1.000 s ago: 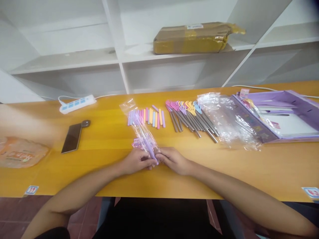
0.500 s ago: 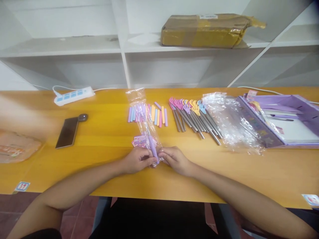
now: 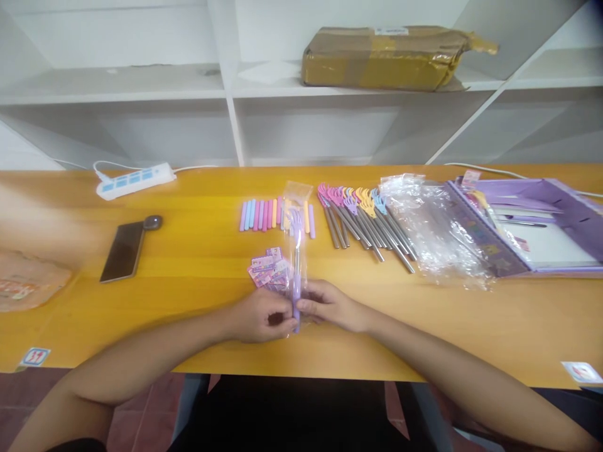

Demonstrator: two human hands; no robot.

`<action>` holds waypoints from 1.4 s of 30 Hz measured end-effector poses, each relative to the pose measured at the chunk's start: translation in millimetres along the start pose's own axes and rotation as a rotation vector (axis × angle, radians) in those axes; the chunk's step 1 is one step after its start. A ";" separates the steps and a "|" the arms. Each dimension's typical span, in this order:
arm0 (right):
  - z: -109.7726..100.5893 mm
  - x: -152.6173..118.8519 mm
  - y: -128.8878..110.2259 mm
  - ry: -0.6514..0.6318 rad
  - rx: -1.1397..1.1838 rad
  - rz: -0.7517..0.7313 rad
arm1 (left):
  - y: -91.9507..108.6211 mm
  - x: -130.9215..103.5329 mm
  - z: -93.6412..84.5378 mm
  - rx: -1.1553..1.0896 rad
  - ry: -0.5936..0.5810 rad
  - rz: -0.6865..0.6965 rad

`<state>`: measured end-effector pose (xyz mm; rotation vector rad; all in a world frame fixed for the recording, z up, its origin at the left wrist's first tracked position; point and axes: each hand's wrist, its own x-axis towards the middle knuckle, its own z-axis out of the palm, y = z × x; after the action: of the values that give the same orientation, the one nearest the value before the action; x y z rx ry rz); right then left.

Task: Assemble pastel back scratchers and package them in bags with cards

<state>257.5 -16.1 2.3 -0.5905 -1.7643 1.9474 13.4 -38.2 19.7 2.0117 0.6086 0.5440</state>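
A purple back scratcher with a metal shaft stands inside a clear plastic bag, claw end pointing away from me. My left hand is closed, pinching the bag and the lower handle from the left. From the right, my right hand pinches the same bagged handle with thumb and fingers. Small pink-purple cards lie in a loose pile just beyond my left hand. Behind the bag's top runs a row of pastel handle sleeves, some seen through the plastic.
To the right lie several back scratchers with coloured claws, a heap of clear bags and a purple box. At left are a phone, a small dark object, a power strip and an orange package.
The bagged back scratcher has swung from a leftward tilt to nearly straight, its claw end moving right. More of the cards and sleeves show. Both hands still grip it.
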 end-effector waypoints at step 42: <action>-43.5 40.2 18.8 0.439 -0.840 -0.318 | -38.7 10.3 -26.7 -0.376 0.703 -0.142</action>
<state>249.7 40.9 -21.1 -0.8502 -2.1494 0.7318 -2.2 2.7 -0.4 1.3850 0.9719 1.1968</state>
